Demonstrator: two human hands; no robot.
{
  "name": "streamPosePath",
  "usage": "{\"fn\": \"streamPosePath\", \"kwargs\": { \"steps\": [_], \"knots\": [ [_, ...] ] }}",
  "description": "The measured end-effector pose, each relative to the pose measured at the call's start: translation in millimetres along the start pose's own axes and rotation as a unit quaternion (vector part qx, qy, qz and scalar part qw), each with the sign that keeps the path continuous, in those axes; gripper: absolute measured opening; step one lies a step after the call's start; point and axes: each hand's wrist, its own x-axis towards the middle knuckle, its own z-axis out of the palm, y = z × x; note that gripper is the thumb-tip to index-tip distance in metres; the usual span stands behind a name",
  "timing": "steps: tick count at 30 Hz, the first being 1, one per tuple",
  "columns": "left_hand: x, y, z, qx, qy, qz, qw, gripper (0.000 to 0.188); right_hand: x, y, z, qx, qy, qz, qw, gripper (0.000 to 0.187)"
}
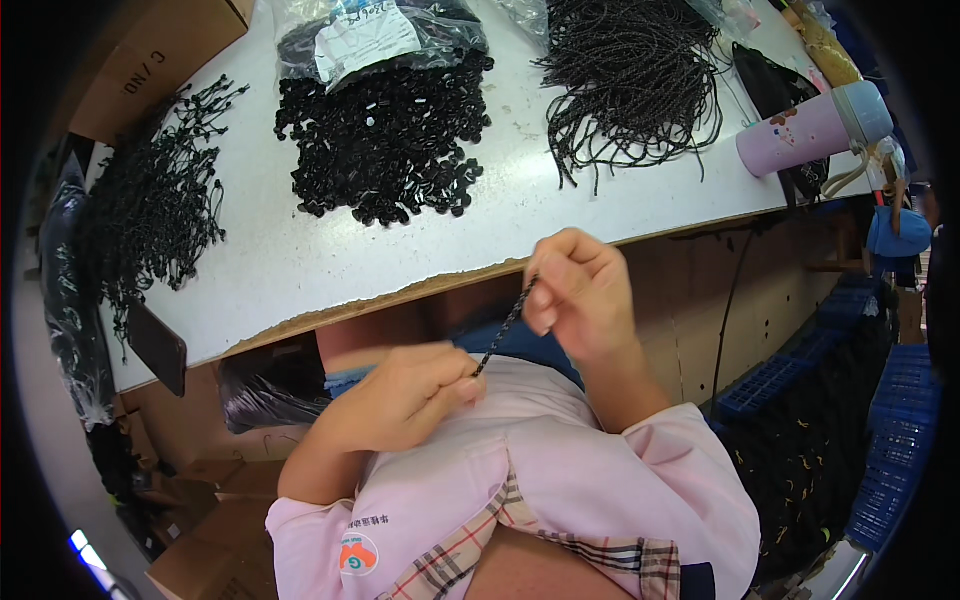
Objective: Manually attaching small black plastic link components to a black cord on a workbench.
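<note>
A short black braided cord (506, 325) runs slantwise between my two hands, just in front of the table edge. Its lower end is pinched in my left hand (412, 396), close to my shirt. The upper end sits between the thumb and fingers of my right hand (585, 292), higher and to the right. Both ends are hidden inside the fingers. Across the table lie a pile of small black plastic pieces (390, 140), a heap of loose black cords (635, 85) to the right, and a heap of knotted black cords (160, 200) at the left.
On the white table (330, 260), a clear plastic bag (375, 40) with a label lies behind the pieces. A pink bottle (800, 130) rests at the right, a dark phone (158, 347) at the left edge. Cardboard boxes (150, 65) and blue crates (895, 440) stand around.
</note>
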Motion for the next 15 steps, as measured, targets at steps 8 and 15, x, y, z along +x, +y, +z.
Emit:
{"fn": "streamPosePath", "kwargs": {
  "steps": [8,15],
  "knots": [
    [7.5,-7.3,11.2,-0.418,0.029,-0.231,0.878,0.027,-6.7,4.9,17.2,-0.566,-0.176,-0.448,0.669,0.022],
    [14.7,2.4,2.3,-0.398,0.015,-0.227,0.889,0.019,-7.0,18.7,18.5,-0.546,-0.146,-0.459,0.685,0.023]
  ]
}}
